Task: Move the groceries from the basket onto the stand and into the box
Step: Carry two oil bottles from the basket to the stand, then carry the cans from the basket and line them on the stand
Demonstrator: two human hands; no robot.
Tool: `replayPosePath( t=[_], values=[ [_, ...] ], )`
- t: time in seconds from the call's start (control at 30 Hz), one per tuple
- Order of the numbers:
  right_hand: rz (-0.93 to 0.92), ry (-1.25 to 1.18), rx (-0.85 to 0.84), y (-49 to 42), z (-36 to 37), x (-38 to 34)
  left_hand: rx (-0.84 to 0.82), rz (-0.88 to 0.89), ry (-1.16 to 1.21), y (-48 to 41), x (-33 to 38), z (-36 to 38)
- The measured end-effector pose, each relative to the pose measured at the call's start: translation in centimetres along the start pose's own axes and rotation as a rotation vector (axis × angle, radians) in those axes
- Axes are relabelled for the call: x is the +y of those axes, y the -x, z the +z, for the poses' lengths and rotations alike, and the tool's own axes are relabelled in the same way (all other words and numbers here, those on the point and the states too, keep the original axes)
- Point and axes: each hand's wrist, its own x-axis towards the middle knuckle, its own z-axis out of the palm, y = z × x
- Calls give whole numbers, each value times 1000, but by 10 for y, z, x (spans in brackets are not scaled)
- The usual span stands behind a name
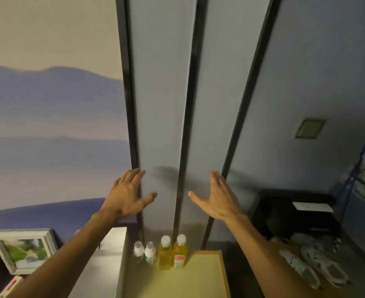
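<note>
From the head camera, two hands are raised and hold nothing: the left hand (125,195) and the right hand (219,197), both with fingers spread wide, in front of the wall (162,104). Four bottles stand in a row at the back edge of the tan desk (201,278), close to the wall: two small white bottles (139,251) on the left, and two taller yellow bottles (165,255) with white caps just beside them. Three black strips (187,125) run up the grey wall. Two picture frames (24,250) lean at the left; a black box (284,214) and two white shoes (325,269) sit on the floor at the right
</note>
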Motion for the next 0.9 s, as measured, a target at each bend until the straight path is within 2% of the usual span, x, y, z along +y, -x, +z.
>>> replayPosePath(
  t=[0.2,0.37,0.67,0.9],
  values=[
    [-49,2,94,32,-79,-63,79,-4,-43,14,-2,-101],
    [-157,-23,103,54,-96,-111,149,-74,-34,53,-15,-156],
    [-453,-42,-8,83,-59,-221,322,-293,-108,191,-64,-213],
    [-732,-72,-172,149,9,-350,396,-614,-207,360,-124,-263]
  ],
)
